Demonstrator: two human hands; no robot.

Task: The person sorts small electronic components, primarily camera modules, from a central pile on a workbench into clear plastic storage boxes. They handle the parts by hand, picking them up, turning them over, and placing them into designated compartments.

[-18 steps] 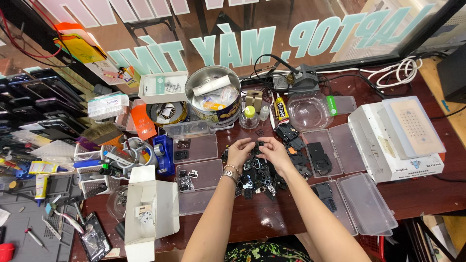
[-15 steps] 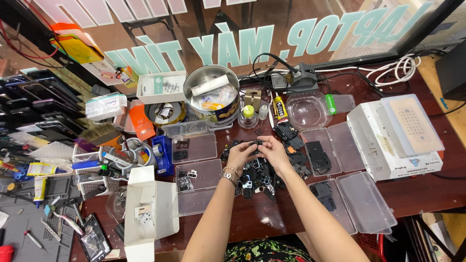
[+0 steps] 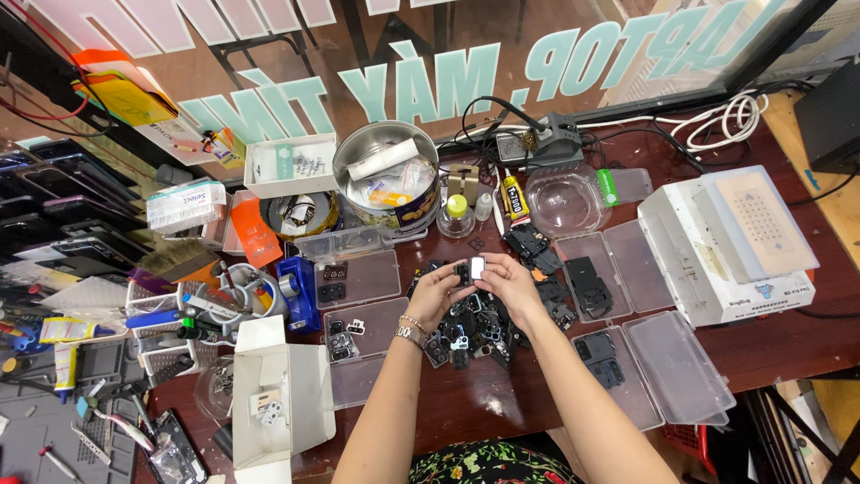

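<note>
Small dark part (image 3: 469, 270) with a pale glossy face, pinched between both hands just above a heap of similar black parts (image 3: 475, 327) on the desk (image 3: 484, 403). Left hand (image 3: 439, 296) and right hand (image 3: 509, 282) together, fingertips clamped on opposite edges, probably to keep it steady and lifted for a close look. Pale face turned up toward the camera; long axis roughly upright in view, running away from the body. Open clear plastic trays (image 3: 363, 278) flanking the heap.

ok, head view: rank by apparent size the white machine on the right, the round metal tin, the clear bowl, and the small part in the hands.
1. White machine
2. Metal tin
3. Clear bowl
4. Small part, held between left hand and right hand

All lie at a similar distance from the camera, so the order looks safe.
</note>
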